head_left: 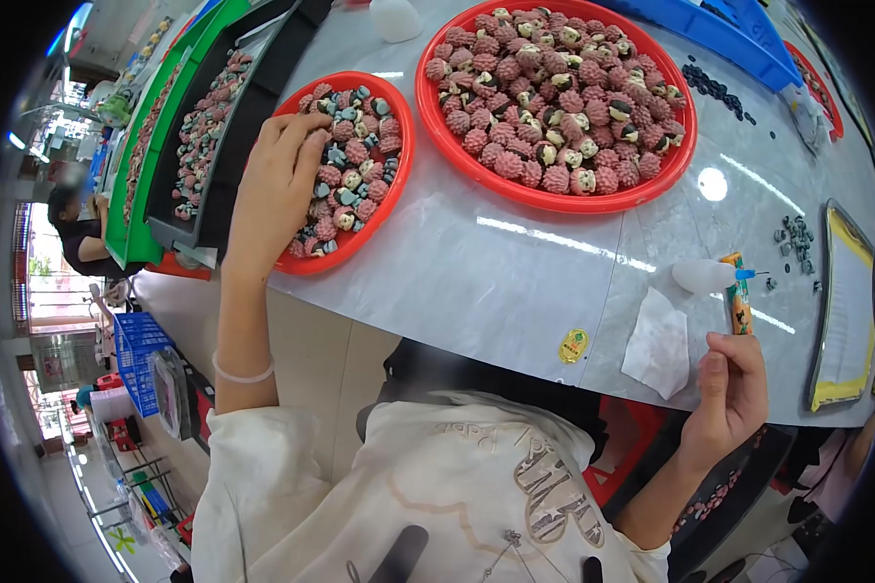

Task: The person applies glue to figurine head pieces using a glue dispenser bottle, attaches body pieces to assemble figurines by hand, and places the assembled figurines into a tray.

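Observation:
My left hand [280, 175] reaches over the smaller red tray [399, 107], thumb and fingers closed together among the small figures there. These figures are pink and knobbly, with cream faces and blue-grey parts. Whatever the fingertips hold is hidden. My right hand [734, 389] is raised at the table's front edge, with thumb and curled fingers close together and nothing visible between them. Near it are a crumpled white tissue [656, 345], a white squeeze bottle [698, 276] with a blue needle tip, and an orange-green patterned stick-shaped packet [740, 311].
A larger red tray [554, 202] holds many pink figures with black and cream parts. Small dark pieces [795, 243] lie at the right beside a yellow-edged board [841, 311]. Black [219, 165] and green [117, 219] trays stand left. A blue bin [749, 49] is at the back.

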`<state>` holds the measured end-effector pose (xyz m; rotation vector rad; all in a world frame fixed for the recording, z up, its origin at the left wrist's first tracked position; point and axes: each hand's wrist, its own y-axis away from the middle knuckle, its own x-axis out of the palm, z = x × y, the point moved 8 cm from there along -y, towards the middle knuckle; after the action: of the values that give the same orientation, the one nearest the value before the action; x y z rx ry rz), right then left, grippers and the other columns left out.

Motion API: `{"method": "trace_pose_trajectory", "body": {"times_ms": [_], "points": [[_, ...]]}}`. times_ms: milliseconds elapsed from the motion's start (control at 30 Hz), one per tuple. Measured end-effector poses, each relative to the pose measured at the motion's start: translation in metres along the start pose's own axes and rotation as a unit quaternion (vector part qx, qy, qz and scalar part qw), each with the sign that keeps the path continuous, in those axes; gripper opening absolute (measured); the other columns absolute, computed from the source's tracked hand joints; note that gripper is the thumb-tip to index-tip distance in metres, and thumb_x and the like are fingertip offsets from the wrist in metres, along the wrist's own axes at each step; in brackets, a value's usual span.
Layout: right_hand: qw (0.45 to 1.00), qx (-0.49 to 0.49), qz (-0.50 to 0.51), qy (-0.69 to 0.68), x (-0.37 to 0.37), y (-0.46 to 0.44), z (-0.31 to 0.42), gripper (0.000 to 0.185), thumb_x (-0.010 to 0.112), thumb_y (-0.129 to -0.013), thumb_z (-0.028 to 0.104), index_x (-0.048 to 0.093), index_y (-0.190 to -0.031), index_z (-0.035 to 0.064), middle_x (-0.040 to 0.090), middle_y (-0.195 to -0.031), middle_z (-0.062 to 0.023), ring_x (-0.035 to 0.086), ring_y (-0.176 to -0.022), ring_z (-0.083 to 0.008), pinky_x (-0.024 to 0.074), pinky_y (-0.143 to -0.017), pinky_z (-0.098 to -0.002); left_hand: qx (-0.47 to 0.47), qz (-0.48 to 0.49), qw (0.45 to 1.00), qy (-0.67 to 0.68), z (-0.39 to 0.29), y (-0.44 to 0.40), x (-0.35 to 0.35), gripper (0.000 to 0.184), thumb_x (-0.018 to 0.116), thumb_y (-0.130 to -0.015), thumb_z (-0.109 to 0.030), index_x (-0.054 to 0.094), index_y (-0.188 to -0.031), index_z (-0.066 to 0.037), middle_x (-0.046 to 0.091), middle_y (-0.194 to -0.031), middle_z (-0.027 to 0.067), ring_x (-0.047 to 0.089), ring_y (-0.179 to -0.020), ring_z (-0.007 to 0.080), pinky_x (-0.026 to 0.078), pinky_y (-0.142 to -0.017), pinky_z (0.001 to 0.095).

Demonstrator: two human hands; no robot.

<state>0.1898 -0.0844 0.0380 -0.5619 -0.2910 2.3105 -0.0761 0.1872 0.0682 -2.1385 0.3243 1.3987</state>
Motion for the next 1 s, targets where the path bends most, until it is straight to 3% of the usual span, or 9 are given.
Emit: {"method": "trace_pose_trajectory", "body": {"times_ms": [167, 267, 367, 567, 633, 767, 900, 967, 1000], "points": [[1.0, -0.007, -0.005, 0.006, -0.008, 0.003, -0.001, 0.009, 0.048, -0.077, 0.003, 0.052, -0.082, -0.0028, 0.04, -0.067, -0.001, 0.033, -0.055, -0.0049, 0.0235, -0.048, -0.0164, -0.048, 0.026, 0.997, -0.057, -0.003, 0.007, -0.014, 0.028, 0.043, -0.081, -0.024, 0.049, -0.102, -0.007, 0.047, -0.103, 0.0124, 0.046, -0.094, 0.0255, 0.035, -0.08, 0.0315], [0.999, -0.006, -0.019, 0.029, -0.015, 0.003, -0.005, 0.009, 0.048, -0.077, 0.003, 0.052, -0.082, -0.0029, 0.04, -0.066, -0.0008, 0.033, -0.055, -0.0051, 0.0237, -0.048, -0.0166, -0.009, 0.036, 0.998, -0.057, -0.003, 0.025, 0.003, 0.045, 0.044, -0.08, -0.032, 0.039, -0.116, -0.006, 0.033, -0.12, 0.0173, 0.03, -0.113, 0.0298, 0.023, -0.093, 0.0341], [1.0, 0.006, -0.021, 0.022, -0.014, 0.003, -0.009, 0.009, 0.047, -0.077, 0.003, 0.052, -0.082, -0.0029, 0.04, -0.065, -0.0006, 0.034, -0.054, -0.0051, 0.0239, -0.047, -0.0168, 0.002, 0.011, 0.995, -0.097, -0.01, 0.029, 0.005, 0.048, 0.044, -0.079, -0.035, 0.037, -0.118, -0.007, 0.032, -0.121, 0.0186, 0.027, -0.114, 0.0308, 0.022, -0.094, 0.0357], [1.0, 0.002, -0.005, 0.02, -0.008, 0.002, -0.007, 0.009, 0.047, -0.077, 0.003, 0.052, -0.082, -0.0023, 0.04, -0.066, -0.0002, 0.034, -0.055, -0.0048, 0.0241, -0.048, -0.0164, -0.005, -0.049, 0.994, -0.101, 0.012, 0.013, 0.003, 0.043, 0.045, -0.079, -0.033, 0.041, -0.114, -0.01, 0.037, -0.117, 0.0152, 0.029, -0.111, 0.036, 0.024, -0.092, 0.0384], [1.0, 0.007, 0.0, 0.014, -0.007, 0.002, -0.007, 0.009, 0.047, -0.077, 0.003, 0.052, -0.083, -0.0023, 0.041, -0.068, -0.0003, 0.034, -0.055, -0.0047, 0.0243, -0.048, -0.0162, 0.041, -0.028, 0.994, -0.094, -0.004, 0.015, 0.007, 0.041, 0.046, -0.078, -0.031, 0.041, -0.113, -0.01, 0.039, -0.115, 0.0156, 0.033, -0.109, 0.0347, 0.026, -0.091, 0.0376], [1.0, 0.026, -0.007, -0.004, -0.006, 0.004, -0.01, 0.009, 0.047, -0.077, 0.003, 0.052, -0.083, -0.0023, 0.041, -0.069, -0.0007, 0.034, -0.055, -0.0047, 0.0244, -0.048, -0.0162, 0.006, 0.024, 1.0, -0.017, -0.01, 0.023, 0.008, 0.04, 0.046, -0.078, -0.029, 0.041, -0.113, -0.009, 0.04, -0.112, 0.016, 0.037, -0.106, 0.031, 0.031, -0.087, 0.0347], [1.0, 0.024, -0.001, -0.008, -0.009, 0.004, -0.009, 0.009, 0.047, -0.077, 0.003, 0.052, -0.083, -0.0023, 0.042, -0.07, -0.0011, 0.034, -0.055, -0.0048, 0.0248, -0.048, -0.0159, 0.002, 0.02, 0.998, -0.053, -0.018, 0.02, 0.001, 0.042, 0.045, -0.078, -0.03, 0.039, -0.114, -0.009, 0.039, -0.114, 0.0156, 0.041, -0.102, 0.0298, 0.033, -0.084, 0.0344], [1.0, 0.026, -0.004, -0.011, -0.011, 0.002, -0.009, 0.009, 0.047, -0.077, 0.003, 0.052, -0.083, -0.0024, 0.042, -0.07, -0.0012, 0.035, -0.056, -0.0048, 0.0249, -0.048, -0.0159, -0.087, 0.186, 0.977, -0.06, -0.017, 0.016, 0.003, 0.042, 0.044, -0.079, -0.029, 0.039, -0.115, -0.008, 0.041, -0.113, 0.0146, 0.045, -0.097, 0.0274, 0.036, -0.082, 0.0332], [1.0, 0.016, -0.007, 0.004, -0.013, 0.002, -0.008, 0.009, 0.047, -0.077, 0.003, 0.052, -0.083, -0.0025, 0.043, -0.07, -0.0013, 0.035, -0.056, -0.0049, 0.025, -0.048, -0.016, -0.039, 0.185, 0.97, -0.155, -0.022, 0.008, -0.003, 0.042, 0.044, -0.078, -0.029, 0.04, -0.112, -0.005, 0.045, -0.109, 0.0138, 0.048, -0.093, 0.0257, 0.038, -0.079, 0.0323]]}}
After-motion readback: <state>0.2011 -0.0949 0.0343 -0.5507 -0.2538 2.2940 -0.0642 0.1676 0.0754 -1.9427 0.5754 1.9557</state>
